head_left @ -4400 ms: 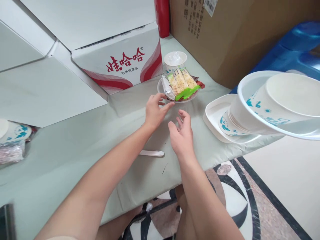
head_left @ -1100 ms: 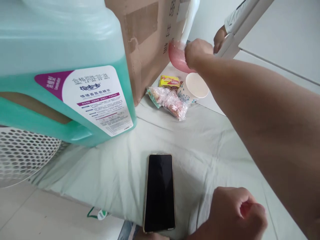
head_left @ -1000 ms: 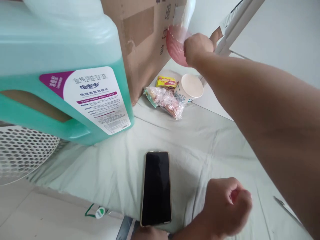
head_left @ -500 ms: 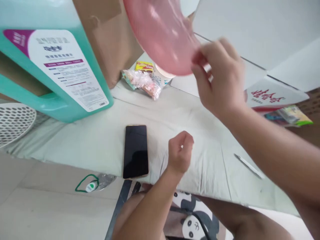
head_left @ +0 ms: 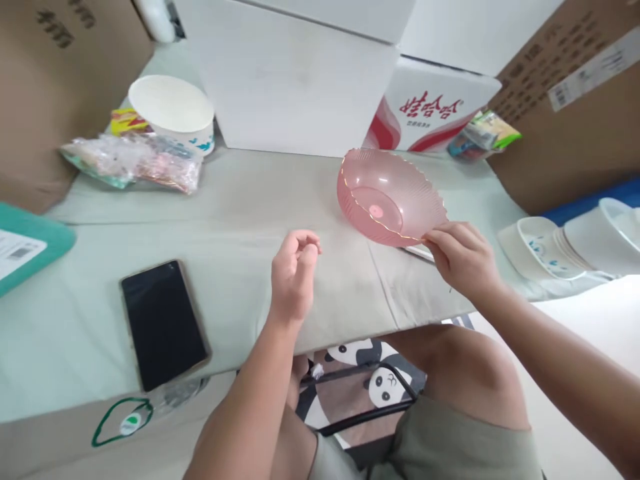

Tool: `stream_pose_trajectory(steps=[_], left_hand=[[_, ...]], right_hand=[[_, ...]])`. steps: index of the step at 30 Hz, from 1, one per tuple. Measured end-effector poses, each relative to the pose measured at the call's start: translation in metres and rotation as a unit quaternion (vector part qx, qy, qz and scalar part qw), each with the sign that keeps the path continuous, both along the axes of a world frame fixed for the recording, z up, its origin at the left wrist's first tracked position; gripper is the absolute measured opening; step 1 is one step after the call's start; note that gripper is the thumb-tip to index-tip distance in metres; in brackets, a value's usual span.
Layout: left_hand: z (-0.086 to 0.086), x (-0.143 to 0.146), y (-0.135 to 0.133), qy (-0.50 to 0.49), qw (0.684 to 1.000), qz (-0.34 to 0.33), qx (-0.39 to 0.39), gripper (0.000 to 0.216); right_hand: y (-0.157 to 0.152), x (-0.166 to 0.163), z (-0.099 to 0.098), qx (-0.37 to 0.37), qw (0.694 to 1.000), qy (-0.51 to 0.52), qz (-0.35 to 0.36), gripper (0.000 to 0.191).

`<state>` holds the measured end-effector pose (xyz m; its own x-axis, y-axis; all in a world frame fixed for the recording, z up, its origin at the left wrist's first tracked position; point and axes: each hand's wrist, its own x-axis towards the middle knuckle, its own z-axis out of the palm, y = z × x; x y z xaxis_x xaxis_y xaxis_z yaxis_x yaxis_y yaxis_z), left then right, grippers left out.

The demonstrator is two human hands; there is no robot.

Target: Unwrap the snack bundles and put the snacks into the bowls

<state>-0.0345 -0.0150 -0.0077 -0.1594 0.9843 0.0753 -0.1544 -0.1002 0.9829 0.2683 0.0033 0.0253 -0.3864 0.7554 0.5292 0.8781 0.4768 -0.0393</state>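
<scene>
My right hand [head_left: 463, 259] pinches the near rim of a pink see-through ribbed bowl [head_left: 387, 198], which is tilted just above the pale green tablecloth [head_left: 240, 207]. A white plastic utensil [head_left: 419, 252] lies partly hidden under the bowl's edge. My left hand [head_left: 294, 275] hovers over the cloth left of the bowl, fingers curled loosely together with nothing visible in them.
A black phone [head_left: 163, 321] lies at the near left edge. Behind it are snack packets [head_left: 135, 161], a paper cup [head_left: 173, 115], a white carton with red print [head_left: 430, 110], brown cardboard boxes [head_left: 565, 113] and a teal jug corner [head_left: 25, 243]. Stacked white plates [head_left: 555, 247] sit at right.
My right hand brought the pink bowl from up near the cardboard box down to the table in front of me. The view swung right; my left hand lifted slightly.
</scene>
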Motion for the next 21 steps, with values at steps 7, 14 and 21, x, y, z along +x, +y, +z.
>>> stream_pose_trajectory(steps=[7,14,21], left_hand=[[-0.005,0.04,0.018,0.055,0.992,-0.105,-0.034,0.05],[0.001,0.059,0.036,-0.028,0.982,-0.162,-0.092,0.056],[0.005,0.033,0.039,-0.171,0.981,-0.046,-0.08,0.052]], right_hand=[[0.035,0.032,-0.027,-0.03,0.999,0.022,0.001,0.024],[0.037,0.045,-0.038,0.0,1.0,-0.002,0.028,0.023],[0.017,-0.002,-0.001,0.056,0.992,-0.025,0.111,0.042]])
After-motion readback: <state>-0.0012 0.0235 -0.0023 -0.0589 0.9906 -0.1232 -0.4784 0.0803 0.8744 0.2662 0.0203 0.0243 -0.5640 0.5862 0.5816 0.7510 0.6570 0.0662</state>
